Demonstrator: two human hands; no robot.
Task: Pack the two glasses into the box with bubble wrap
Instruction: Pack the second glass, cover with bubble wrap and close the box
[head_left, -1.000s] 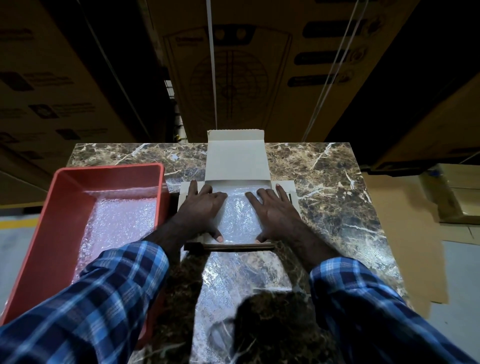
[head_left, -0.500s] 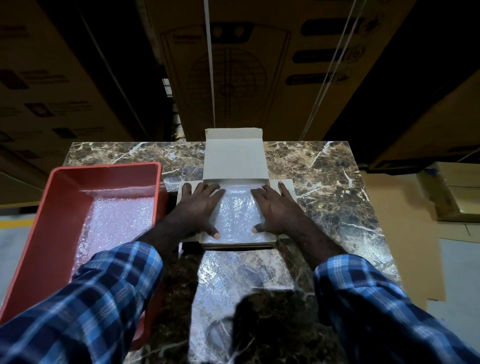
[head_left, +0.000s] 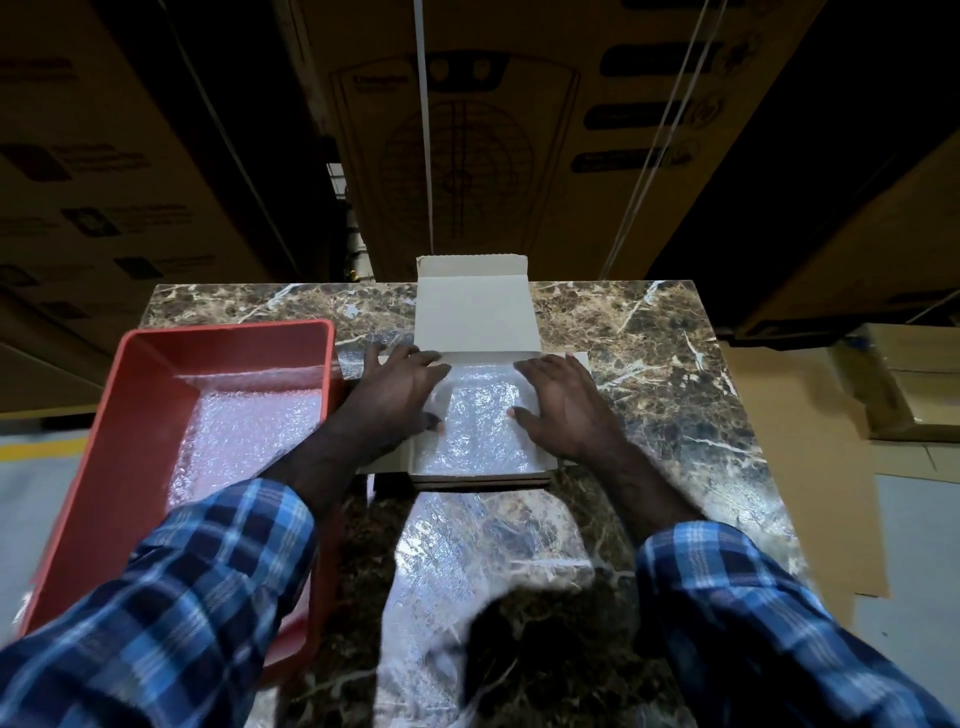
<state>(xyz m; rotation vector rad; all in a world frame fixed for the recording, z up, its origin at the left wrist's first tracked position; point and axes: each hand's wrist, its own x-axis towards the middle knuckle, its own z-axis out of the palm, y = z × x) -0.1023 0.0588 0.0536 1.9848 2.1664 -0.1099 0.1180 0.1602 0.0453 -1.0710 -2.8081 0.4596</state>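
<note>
On marble table (head_left: 649, 332), centre: box (head_left: 478, 322), lid flap up at the far side.
Wrap: bubble wrap (head_left: 480, 421) lines the box; its near end trails over the front edge onto the table.
Left hand (head_left: 395, 400): flat, fingers spread, pressing wrap and left box edge.
Right hand (head_left: 561, 400): flat, fingers straight, pressing wrap at right side.
Glasses: cannot tell; nothing distinct under the wrap.
Left of box: red tray (head_left: 156, 374), more wrap inside.
Behind: stacked cartons (head_left: 519, 130).
</note>
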